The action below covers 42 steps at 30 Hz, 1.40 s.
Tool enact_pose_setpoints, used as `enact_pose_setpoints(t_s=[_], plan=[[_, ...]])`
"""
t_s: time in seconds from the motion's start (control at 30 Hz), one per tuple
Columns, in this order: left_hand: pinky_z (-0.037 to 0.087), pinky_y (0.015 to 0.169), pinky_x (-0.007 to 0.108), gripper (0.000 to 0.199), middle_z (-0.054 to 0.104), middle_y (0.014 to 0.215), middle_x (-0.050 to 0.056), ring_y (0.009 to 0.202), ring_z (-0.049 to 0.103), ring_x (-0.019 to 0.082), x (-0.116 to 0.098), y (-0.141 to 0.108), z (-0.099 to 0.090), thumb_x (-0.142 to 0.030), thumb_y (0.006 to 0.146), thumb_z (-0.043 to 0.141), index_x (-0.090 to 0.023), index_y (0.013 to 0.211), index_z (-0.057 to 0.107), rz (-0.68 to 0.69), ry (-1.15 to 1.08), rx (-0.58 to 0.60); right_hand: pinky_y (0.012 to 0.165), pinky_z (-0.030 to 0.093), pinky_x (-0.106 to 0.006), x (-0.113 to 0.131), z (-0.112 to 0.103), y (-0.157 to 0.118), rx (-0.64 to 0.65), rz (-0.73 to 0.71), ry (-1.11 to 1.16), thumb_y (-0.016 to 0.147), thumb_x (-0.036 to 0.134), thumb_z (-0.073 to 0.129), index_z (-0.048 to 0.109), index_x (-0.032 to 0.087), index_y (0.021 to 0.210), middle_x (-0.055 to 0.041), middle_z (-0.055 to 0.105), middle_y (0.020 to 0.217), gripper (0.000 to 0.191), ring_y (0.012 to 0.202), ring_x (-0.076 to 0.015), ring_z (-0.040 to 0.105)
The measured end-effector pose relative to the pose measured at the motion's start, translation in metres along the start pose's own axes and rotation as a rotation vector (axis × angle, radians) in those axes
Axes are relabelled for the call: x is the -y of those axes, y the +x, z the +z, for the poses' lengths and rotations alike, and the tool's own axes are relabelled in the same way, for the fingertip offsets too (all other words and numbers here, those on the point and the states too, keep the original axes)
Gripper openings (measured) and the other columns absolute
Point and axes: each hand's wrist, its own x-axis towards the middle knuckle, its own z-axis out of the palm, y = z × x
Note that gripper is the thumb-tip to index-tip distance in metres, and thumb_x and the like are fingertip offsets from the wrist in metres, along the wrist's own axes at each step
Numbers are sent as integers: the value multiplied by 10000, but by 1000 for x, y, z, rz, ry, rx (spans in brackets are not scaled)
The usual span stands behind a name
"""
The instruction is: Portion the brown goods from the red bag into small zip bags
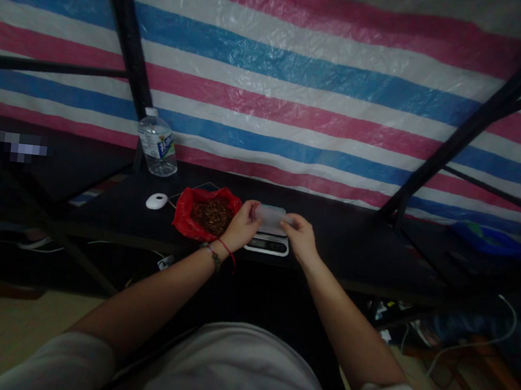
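A translucent whitish container [270, 219] is held between my two hands over a white digital scale [266, 244]. My left hand [243, 225] pinches its left edge, and my right hand [300, 233] grips its right edge. The scale's dark display strip faces me below the container. Just left of my left hand, an open red plastic bag [186, 219] holds a heap of small brown pieces [213, 215]. Whether the container touches the scale cannot be told.
On the black table [343, 247], a white rounded device [156, 201] lies left of the bag, with a clear bottle [157, 146] behind it. Dark metal posts slant up on both sides before a striped plastic sheet [271, 91]. A blue item [488, 239] lies far right.
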Motion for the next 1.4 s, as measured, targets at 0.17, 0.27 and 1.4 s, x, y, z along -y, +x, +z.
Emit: enact_pose_setpoints(t_s=[0.17,0.27,1.4], plan=[[423,1024,413,657,570,1185,120,1089,579,230,12,5,4,-55,678,550,-120,1317,408,-76,-26,8,796,453,-325,-16,4,3,-17,-39,-39,660,331,681,645,186,954,-43,647,943,330,847,-197,581],[393,1051,444,732,529,1245,132,1145,544,253,18,5,8,-28,613,541,-130,1324,404,-58,-56,-7,858,443,-347,-15,7,3,-22,-63,-35,657,326,684,599,193,1022,-44,616,988,398,919,-204,571],[521,782,331,396,597,1066,74,944,583,200,-30,-9,-27,-377,827,585,-159,1151,519,18,-217,207,780,469,-328,66,-7,8,242,-329,-195,734,325,684,692,204,758,-36,640,803,124,803,-187,588]])
